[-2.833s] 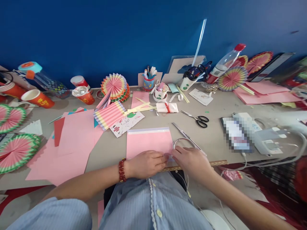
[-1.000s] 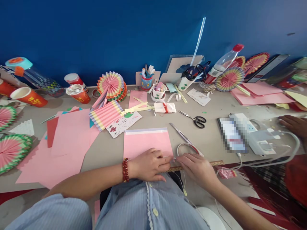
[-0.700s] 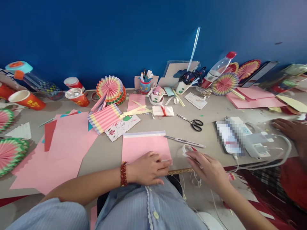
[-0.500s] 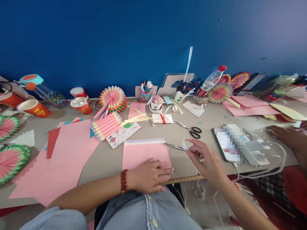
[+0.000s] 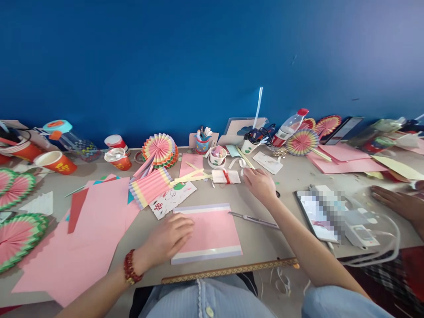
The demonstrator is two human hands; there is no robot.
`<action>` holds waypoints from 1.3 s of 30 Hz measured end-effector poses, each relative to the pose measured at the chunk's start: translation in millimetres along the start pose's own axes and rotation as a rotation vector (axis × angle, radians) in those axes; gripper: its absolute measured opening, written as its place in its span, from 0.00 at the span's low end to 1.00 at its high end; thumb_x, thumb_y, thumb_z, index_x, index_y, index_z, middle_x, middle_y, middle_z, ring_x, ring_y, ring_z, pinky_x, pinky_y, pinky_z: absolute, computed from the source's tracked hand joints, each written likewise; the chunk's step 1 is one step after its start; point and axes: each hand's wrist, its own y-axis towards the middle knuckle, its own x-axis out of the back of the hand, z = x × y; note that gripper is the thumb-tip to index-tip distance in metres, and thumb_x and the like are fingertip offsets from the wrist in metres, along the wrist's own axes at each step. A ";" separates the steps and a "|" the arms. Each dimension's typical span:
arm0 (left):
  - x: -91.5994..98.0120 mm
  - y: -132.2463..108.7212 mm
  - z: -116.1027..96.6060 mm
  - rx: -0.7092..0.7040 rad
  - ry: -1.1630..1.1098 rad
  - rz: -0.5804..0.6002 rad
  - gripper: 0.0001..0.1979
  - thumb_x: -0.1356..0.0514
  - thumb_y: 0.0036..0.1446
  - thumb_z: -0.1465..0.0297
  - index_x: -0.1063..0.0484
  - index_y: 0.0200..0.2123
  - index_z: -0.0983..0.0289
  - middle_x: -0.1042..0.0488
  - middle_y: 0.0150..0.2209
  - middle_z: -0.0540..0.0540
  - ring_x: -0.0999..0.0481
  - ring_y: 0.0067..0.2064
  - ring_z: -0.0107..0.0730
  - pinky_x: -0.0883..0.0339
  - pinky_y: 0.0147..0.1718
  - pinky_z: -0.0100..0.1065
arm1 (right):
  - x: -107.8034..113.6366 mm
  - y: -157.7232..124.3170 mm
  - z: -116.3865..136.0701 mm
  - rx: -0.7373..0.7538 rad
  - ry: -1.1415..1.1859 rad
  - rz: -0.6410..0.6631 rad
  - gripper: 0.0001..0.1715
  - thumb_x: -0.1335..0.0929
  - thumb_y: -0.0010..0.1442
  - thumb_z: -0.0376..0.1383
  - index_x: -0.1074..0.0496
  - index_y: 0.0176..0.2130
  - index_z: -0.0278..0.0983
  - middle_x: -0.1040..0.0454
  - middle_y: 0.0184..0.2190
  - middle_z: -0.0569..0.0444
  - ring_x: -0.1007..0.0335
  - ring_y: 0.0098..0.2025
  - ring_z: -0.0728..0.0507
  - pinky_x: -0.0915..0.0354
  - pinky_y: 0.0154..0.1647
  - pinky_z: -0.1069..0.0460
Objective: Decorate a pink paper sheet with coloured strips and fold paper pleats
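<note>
My left hand [image 5: 175,236] lies with its fingers extended on the left side of a pink sheet [image 5: 213,227], which has pale strips along its far and near edges. My right hand [image 5: 260,182] reaches past the sheet, fingers curled at a small white roll of tape [image 5: 243,171], mostly hidden. Beneath that hand are the black-handled scissors [image 5: 278,194], of which only a bit of handle shows. A craft knife [image 5: 253,219] rests on the table right of the sheet, its right end under my forearm. A white packet with red thread [image 5: 226,176] is left of my right hand.
Pink sheets [image 5: 99,221] and folded paper fans [image 5: 159,152] spread across the left. Cups, a bottle [image 5: 289,128] and a pen holder [image 5: 202,143] line the wall. At right lie a phone [image 5: 316,216], cables and another person's hand [image 5: 394,201]. A patterned strip [image 5: 228,269] runs along the front edge.
My right hand has moved forward and left from beside the knife, over the scissors, taking the white tape roll along. My left hand has slid left, exposing the sheet's near pale strip.
</note>
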 end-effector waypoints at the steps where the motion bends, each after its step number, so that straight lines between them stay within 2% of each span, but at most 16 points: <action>1: 2.0 -8.3 4.0 0.035 0.024 -0.027 0.14 0.50 0.69 0.70 0.26 0.48 0.61 0.23 0.51 0.55 0.27 0.54 0.36 0.34 0.56 0.41 | 2.9 -3.7 6.1 0.015 0.004 0.012 0.17 0.38 0.66 0.36 0.26 0.50 0.35 0.21 0.44 0.43 0.28 0.46 0.37 0.33 0.47 0.44; 2: 3.0 -15.9 7.0 0.067 0.056 -0.047 0.15 0.51 0.69 0.71 0.26 0.50 0.61 0.23 0.53 0.55 0.28 0.55 0.36 0.34 0.57 0.41 | 7.7 -9.7 15.5 0.030 0.013 0.019 0.17 0.38 0.67 0.37 0.26 0.51 0.35 0.23 0.48 0.42 0.29 0.50 0.36 0.34 0.50 0.43; 4: 1.9 -27.0 10.1 0.085 0.129 -0.037 0.17 0.52 0.70 0.71 0.29 0.55 0.62 0.27 0.58 0.55 0.30 0.59 0.36 0.37 0.60 0.42 | 19.8 -28.7 42.0 0.072 0.101 0.051 0.18 0.39 0.68 0.36 0.28 0.54 0.35 0.24 0.50 0.43 0.31 0.53 0.36 0.35 0.54 0.42; 6: -2.5 -31.7 10.3 0.060 0.222 0.016 0.19 0.51 0.70 0.69 0.34 0.61 0.61 0.33 0.64 0.55 0.36 0.65 0.38 0.42 0.64 0.46 | 29.4 -54.8 71.3 0.143 0.244 0.127 0.21 0.40 0.68 0.34 0.32 0.58 0.37 0.27 0.55 0.45 0.33 0.57 0.37 0.35 0.57 0.43; 8: -9.0 -31.5 9.6 0.046 0.317 0.063 0.23 0.50 0.70 0.64 0.40 0.66 0.61 0.42 0.69 0.55 0.44 0.69 0.43 0.50 0.67 0.52 | 31.9 -81.8 91.7 0.210 0.293 0.205 0.27 0.40 0.68 0.33 0.39 0.65 0.39 0.33 0.63 0.46 0.37 0.61 0.36 0.35 0.59 0.41; 10: -16.2 -29.6 9.8 0.058 0.383 0.088 0.29 0.49 0.70 0.59 0.47 0.69 0.63 0.47 0.71 0.57 0.49 0.71 0.46 0.56 0.68 0.54 | 26.9 -102.2 94.2 0.203 0.277 0.227 0.32 0.42 0.67 0.30 0.44 0.68 0.42 0.35 0.64 0.48 0.37 0.62 0.36 0.33 0.57 0.40; 12: -22.2 -28.3 11.4 0.069 0.410 0.106 0.34 0.50 0.69 0.54 0.51 0.70 0.65 0.49 0.71 0.60 0.50 0.71 0.46 0.60 0.69 0.53 | 17.9 -111.0 78.1 0.149 0.257 0.208 0.35 0.43 0.66 0.28 0.48 0.70 0.41 0.33 0.62 0.46 0.35 0.60 0.38 0.32 0.57 0.40; 16: -27.2 -25.2 14.0 0.093 0.414 0.106 0.38 0.52 0.67 0.48 0.50 0.70 0.66 0.48 0.70 0.63 0.48 0.70 0.48 0.64 0.69 0.55 | 4.3 -97.8 33.5 0.100 0.190 0.149 0.32 0.43 0.67 0.30 0.43 0.68 0.39 0.29 0.58 0.43 0.33 0.59 0.36 0.32 0.58 0.38; 18: -27.6 -18.6 12.6 0.114 0.409 0.093 0.35 0.51 0.68 0.51 0.50 0.70 0.65 0.48 0.70 0.62 0.48 0.70 0.48 0.64 0.68 0.56 | 2.2 -85.0 32.1 0.088 0.161 0.108 0.29 0.42 0.68 0.32 0.41 0.67 0.36 0.30 0.59 0.42 0.36 0.61 0.35 0.35 0.60 0.35; 21: -29.4 0.5 9.3 0.086 0.377 0.093 0.34 0.51 0.69 0.52 0.51 0.70 0.64 0.49 0.71 0.62 0.49 0.71 0.47 0.63 0.68 0.55 | 0.0 -71.3 64.6 0.212 0.200 0.192 0.29 0.42 0.70 0.33 0.43 0.68 0.39 0.33 0.63 0.45 0.40 0.65 0.36 0.37 0.63 0.37; 24: -32.5 20.0 10.9 -0.008 0.318 0.113 0.38 0.53 0.67 0.47 0.51 0.70 0.65 0.49 0.71 0.63 0.50 0.71 0.45 0.62 0.68 0.52 | -5.5 -68.7 104.5 0.409 0.238 0.301 0.31 0.41 0.71 0.39 0.48 0.70 0.38 0.38 0.66 0.46 0.42 0.67 0.38 0.41 0.66 0.38; 26: -33.3 24.0 15.7 -0.050 0.301 0.123 0.42 0.55 0.65 0.43 0.52 0.71 0.66 0.48 0.70 0.63 0.49 0.71 0.43 0.62 0.68 0.50 | -10.3 -70.6 116.9 0.459 0.211 0.317 0.35 0.40 0.71 0.44 0.51 0.71 0.36 0.41 0.67 0.45 0.44 0.68 0.37 0.43 0.67 0.37; 30: -28.5 2.4 26.2 -0.029 0.363 0.130 0.43 0.55 0.65 0.44 0.54 0.71 0.68 0.48 0.70 0.64 0.50 0.71 0.45 0.62 0.68 0.49 | -15.9 -74.3 111.8 0.484 0.172 0.325 0.40 0.40 0.71 0.48 0.56 0.72 0.34 0.46 0.69 0.45 0.48 0.70 0.37 0.45 0.68 0.37; 35: -19.9 -33.9 26.1 0.105 0.426 0.108 0.40 0.54 0.67 0.47 0.55 0.71 0.68 0.49 0.71 0.63 0.49 0.71 0.46 0.59 0.68 0.50 | -15.0 -75.5 107.3 0.477 0.169 0.336 0.42 0.40 0.71 0.50 0.60 0.72 0.35 0.48 0.69 0.46 0.48 0.69 0.37 0.48 0.68 0.34; 39: -17.7 -38.7 19.2 0.175 0.416 0.088 0.36 0.54 0.69 0.51 0.54 0.71 0.66 0.48 0.71 0.62 0.49 0.71 0.47 0.60 0.68 0.53 | -14.2 -75.6 110.8 0.457 0.184 0.331 0.43 0.39 0.70 0.49 0.60 0.72 0.36 0.47 0.69 0.46 0.48 0.69 0.36 0.50 0.69 0.33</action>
